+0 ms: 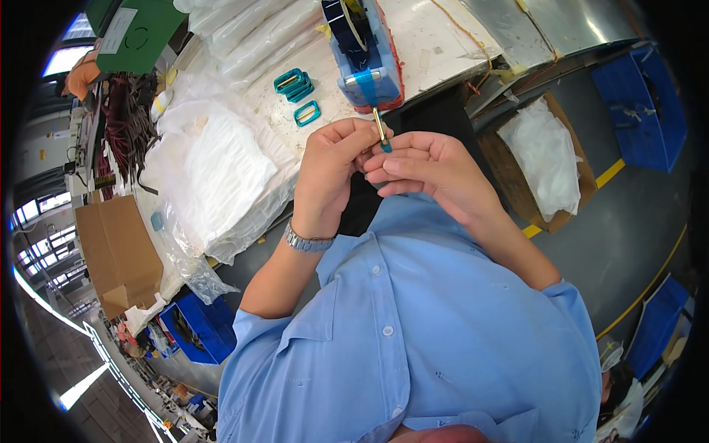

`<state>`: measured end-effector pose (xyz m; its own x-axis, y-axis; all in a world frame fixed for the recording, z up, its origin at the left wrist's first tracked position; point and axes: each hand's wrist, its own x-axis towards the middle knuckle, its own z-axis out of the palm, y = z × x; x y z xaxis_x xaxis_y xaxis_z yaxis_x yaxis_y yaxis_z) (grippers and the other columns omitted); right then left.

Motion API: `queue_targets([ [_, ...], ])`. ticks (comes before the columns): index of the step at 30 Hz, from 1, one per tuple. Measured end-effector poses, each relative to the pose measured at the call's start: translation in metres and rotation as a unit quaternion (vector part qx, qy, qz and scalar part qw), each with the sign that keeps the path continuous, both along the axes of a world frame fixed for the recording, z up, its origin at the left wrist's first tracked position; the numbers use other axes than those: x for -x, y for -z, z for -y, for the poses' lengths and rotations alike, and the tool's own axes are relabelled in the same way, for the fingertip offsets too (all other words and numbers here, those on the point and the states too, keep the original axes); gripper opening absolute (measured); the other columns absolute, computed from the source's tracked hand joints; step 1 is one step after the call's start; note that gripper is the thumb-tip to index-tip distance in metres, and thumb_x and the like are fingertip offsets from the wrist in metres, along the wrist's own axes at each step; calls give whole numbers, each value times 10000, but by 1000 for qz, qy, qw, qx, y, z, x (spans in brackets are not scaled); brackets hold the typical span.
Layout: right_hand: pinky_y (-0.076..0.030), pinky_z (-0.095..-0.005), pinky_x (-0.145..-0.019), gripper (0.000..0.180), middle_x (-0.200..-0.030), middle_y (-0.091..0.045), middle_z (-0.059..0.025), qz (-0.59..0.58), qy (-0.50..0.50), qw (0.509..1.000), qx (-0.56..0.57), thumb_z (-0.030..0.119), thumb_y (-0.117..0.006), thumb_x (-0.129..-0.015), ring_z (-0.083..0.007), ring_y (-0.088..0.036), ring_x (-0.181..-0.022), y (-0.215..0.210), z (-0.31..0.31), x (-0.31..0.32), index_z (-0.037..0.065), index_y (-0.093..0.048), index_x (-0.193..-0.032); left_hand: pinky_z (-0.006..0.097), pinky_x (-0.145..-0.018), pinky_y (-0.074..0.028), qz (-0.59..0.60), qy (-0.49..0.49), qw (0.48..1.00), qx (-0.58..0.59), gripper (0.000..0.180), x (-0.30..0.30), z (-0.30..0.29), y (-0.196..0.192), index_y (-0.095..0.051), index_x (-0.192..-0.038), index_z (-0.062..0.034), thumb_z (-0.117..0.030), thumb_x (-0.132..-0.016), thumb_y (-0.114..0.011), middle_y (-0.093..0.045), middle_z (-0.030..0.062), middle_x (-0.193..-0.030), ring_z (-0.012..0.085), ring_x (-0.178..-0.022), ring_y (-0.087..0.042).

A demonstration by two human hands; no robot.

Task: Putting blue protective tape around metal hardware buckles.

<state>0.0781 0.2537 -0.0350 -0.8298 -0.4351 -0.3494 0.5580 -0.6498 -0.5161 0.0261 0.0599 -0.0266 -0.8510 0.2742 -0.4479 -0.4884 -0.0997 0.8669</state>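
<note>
In front of my chest, both hands meet at a small gold metal piece with a teal end (382, 133). My left hand (329, 159), with a metal watch on its wrist, pinches it between thumb and fingers. The thumb and bent fingers of my right hand (443, 170) close at its teal end. Its full shape is hidden by my fingers. On the white table ahead lie a small stack of teal-rimmed buckles (294, 85) and a single teal buckle (306, 113) with a gold bar. A blue tape dispenser (371, 87) stands just beyond my hands, blue tape across its front.
White plastic film and sheets (221, 159) cover the table at left, near a cardboard box (118, 247). A blue bin (198, 328) sits below it. At right, a lined carton (543, 159) and a blue bin (641, 107) stand on the grey floor.
</note>
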Motion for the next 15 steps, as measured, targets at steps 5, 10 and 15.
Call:
queue_targets([
  [5, -631, -305, -815, 300, -1038, -791, -142, -192, 40, 921, -338, 72, -807, -933, -192, -787, -942, -1, 0, 4, -66, -702, -1178, 249, -591, -427, 60, 29, 995, -76, 185, 5, 4, -4, -762, -988, 20, -153, -992, -695, -612, -18, -735, 61, -638, -508],
  [10, -609, -312, -949, 468, -1174, -772, -151, -288, 69, 879, -375, 13, -796, -918, -181, -758, -1041, -3, -5, 26, -55, -655, -1358, 251, -600, -420, 142, 45, 981, -126, 139, 11, 7, -15, -700, -997, -26, -140, -1038, -633, -607, -27, -816, 60, -670, -503],
  [15, -581, -319, -1026, 494, -1277, -745, -149, -265, 62, 931, -242, 8, -780, -937, -182, -724, -1140, -1, 1, 36, -84, -625, -1397, 260, -602, -434, 236, 12, 963, -128, 118, 21, 2, -32, -649, -966, -68, -143, -1052, -619, -605, -32, -822, 69, -667, -503],
])
